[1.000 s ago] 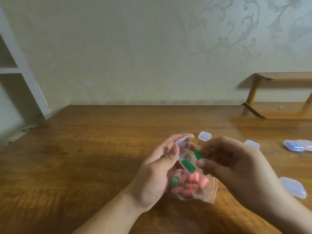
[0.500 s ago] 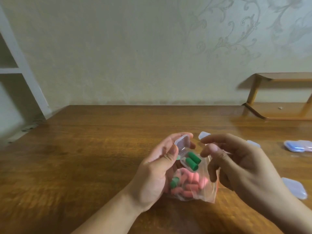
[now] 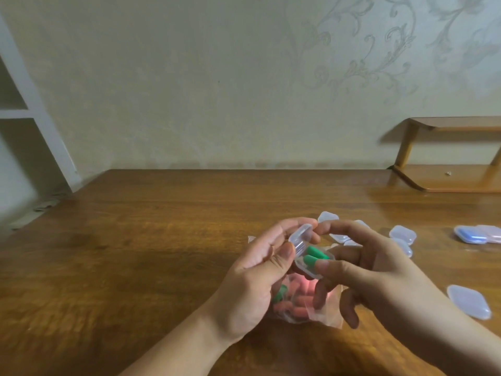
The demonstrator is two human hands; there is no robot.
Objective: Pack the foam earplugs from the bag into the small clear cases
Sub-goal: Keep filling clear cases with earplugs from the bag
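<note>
Left hand (image 3: 252, 275) grips the open case (image 3: 306, 256) holding green earplugs (image 3: 315, 257); right hand (image 3: 360, 264) fingers seemingly pinch its lid edge; bare bench (image 3: 135, 253) lies leftward.

A home room is showing here: a wooden desk (image 3: 135, 253) is standing against floral wallpaper (image 3: 366, 63), with a small wooden shelf (image 3: 447, 177) sitting on the desk's far right corner and white shelving (image 3: 24, 112) rising at its left.

Small clear case (image 3: 309, 256) held open over table, two green earplugs (image 3: 315, 255) inside, bag (image 3: 301, 305) of pink earplugs beneath
</note>
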